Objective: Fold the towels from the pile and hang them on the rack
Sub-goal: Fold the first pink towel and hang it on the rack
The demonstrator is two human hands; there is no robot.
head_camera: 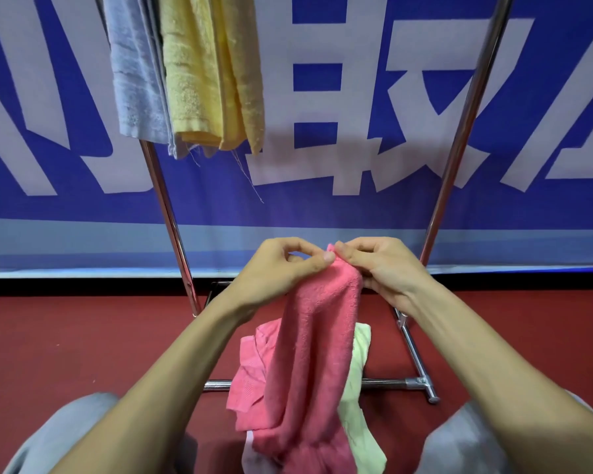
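Observation:
A pink towel (315, 343) hangs down from both my hands at the centre of the view. My left hand (281, 268) and my right hand (380, 265) pinch its top edge close together, thumbs against fingers. Its lower end drapes onto the pile (250, 374) on the floor, where another pink towel and a pale yellow-green towel (356, 398) lie. The chrome rack (172, 220) stands behind, with a grey-white towel (134, 73) and a yellow towel (206, 73) hung at its upper left.
The rack's right upright (459, 138) leans up to the top right, and its base bar (415, 354) with a foot lies on the red floor (65, 336). A blue banner with large white characters (322, 114) covers the wall. My grey-trousered knees (65, 436) frame the pile.

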